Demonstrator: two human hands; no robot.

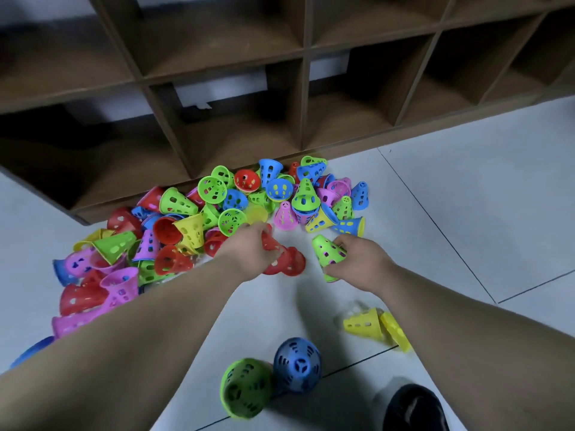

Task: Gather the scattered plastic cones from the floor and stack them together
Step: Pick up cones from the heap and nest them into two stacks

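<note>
At 6 o'clock a green cone (245, 387) and a blue cone (297, 364) sat on the floor (466, 213), with yellow cones (365, 323) at 4. Beyond, the left grip (252, 248) curled round red cones (287, 261), and the right grip (357, 259) round a second green cone (328, 251). The heap of cones (186, 219) lay at 11, against the shelf (298, 101).

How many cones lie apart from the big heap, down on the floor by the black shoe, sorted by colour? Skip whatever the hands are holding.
Yellow cones: 2
Green cone: 1
Blue cone: 1
Total: 4
</note>
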